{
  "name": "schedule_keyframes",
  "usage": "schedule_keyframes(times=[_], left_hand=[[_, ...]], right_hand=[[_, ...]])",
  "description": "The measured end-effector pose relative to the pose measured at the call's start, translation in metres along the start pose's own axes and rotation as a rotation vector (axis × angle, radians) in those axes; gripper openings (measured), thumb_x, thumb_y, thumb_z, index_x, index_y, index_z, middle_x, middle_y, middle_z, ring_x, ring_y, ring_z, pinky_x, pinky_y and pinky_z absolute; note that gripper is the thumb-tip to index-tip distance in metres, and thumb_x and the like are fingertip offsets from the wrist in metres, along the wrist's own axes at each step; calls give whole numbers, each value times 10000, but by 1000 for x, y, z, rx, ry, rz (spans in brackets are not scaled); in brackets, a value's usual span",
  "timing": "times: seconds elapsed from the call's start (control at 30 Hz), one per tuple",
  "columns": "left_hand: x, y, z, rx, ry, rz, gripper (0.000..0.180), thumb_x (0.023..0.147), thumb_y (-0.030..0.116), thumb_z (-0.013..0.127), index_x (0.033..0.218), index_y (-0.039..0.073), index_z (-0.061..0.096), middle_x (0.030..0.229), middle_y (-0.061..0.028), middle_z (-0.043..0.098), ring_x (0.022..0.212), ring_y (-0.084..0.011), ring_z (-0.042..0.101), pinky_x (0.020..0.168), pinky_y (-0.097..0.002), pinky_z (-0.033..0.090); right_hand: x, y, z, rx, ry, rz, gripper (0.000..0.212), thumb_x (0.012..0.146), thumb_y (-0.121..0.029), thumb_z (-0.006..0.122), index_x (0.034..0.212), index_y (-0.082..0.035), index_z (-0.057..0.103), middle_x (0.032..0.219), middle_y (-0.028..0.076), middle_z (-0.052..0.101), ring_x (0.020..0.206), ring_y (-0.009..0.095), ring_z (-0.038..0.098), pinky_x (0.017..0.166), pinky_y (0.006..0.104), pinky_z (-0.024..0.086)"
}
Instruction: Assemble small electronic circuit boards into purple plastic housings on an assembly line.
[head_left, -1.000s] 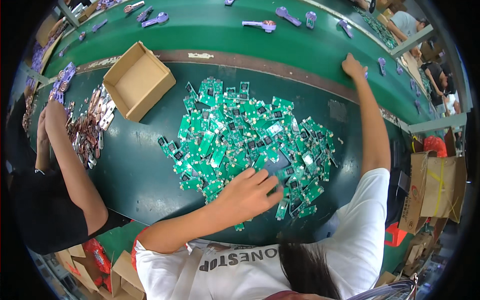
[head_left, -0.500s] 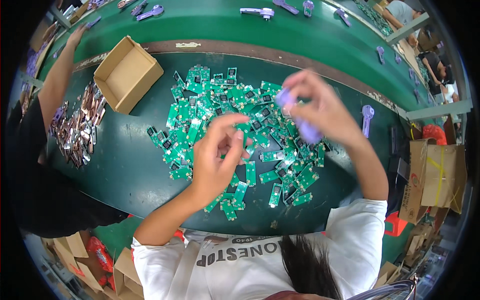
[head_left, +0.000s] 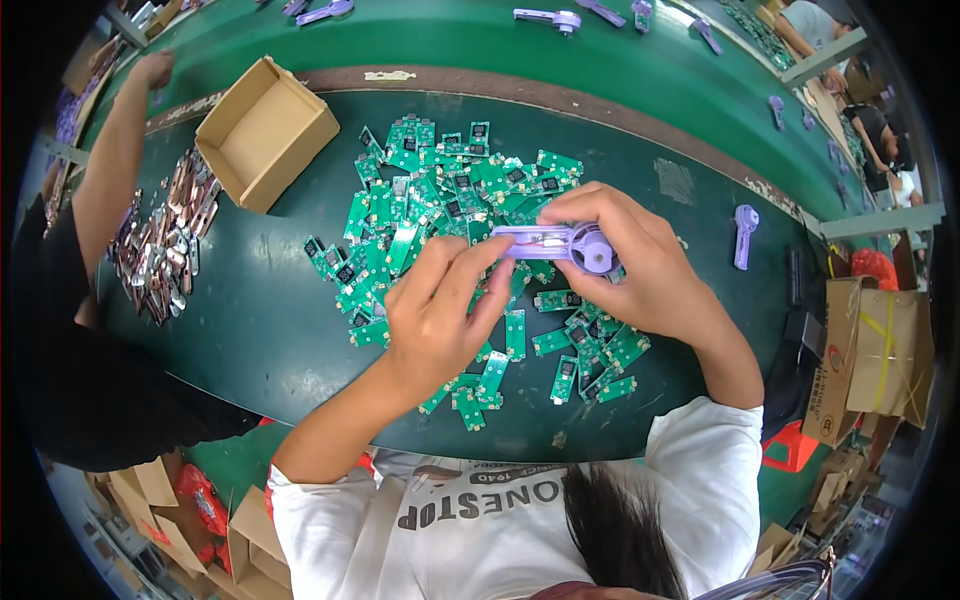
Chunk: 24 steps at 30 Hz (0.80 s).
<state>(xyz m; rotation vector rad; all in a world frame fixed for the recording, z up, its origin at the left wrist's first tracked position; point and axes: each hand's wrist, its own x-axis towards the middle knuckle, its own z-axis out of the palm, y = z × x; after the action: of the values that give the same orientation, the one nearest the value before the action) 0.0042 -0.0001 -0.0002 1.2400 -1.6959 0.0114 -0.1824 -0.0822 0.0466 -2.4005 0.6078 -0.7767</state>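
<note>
Bending toward the rim, the fisheye view curves every straight edge, and the outer parts of the frame are cut off by a dark border. Small parts on the green circuit boards (head_left: 450,215) are too fine to make out. Part of the pile lies hidden under both hands. Whether anything sits between the left fingertips cannot be told.

The right hand (head_left: 640,265), at centre right of the frame, is closed around a pale purple plastic part (head_left: 560,243): a flat handle ending in a round head. Its fingers curl over the top of the part and the thumb presses from below, covering part of the round head. The left hand (head_left: 440,315), at centre, is partly closed, with thumb and forefinger pinched together at the handle end of the same part. The part is held above the pile, near the middle of the frame.

The boards lie heaped on the dark green desk (head_left: 250,310). An open cardboard box (head_left: 265,130) stands at upper left. A heap of metal pieces (head_left: 165,245) lies at left, beside another person's arm (head_left: 115,165). A second purple part (head_left: 745,232) lies on the desk at right, well apart from the hands.
</note>
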Motion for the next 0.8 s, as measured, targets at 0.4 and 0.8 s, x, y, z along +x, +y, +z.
schedule_keyframes(times=[0.4, 0.8], left_hand=[[-4, 2, 10, -5, -35, 48, 221, 675, -24, 755, 851, 17, 628, 757, -58, 540, 551, -176, 558, 457, -291, 446], [9, -2, -3, -152, 35, 4, 229, 668, -64, 727, 838, 18, 596, 796, -77, 584, 625, -171, 590, 488, -265, 463]], right_hand=[[-7, 9, 21, 627, -23, 42, 583, 767, 118, 654, 1288, 6, 418, 1138, 179, 598, 1076, 239, 603, 904, 350, 500], [-7, -6, 28, 22, 149, -27, 353, 802, 131, 511, 1052, -58, 672, 980, 134, 589, 858, 220, 603, 733, 334, 491]])
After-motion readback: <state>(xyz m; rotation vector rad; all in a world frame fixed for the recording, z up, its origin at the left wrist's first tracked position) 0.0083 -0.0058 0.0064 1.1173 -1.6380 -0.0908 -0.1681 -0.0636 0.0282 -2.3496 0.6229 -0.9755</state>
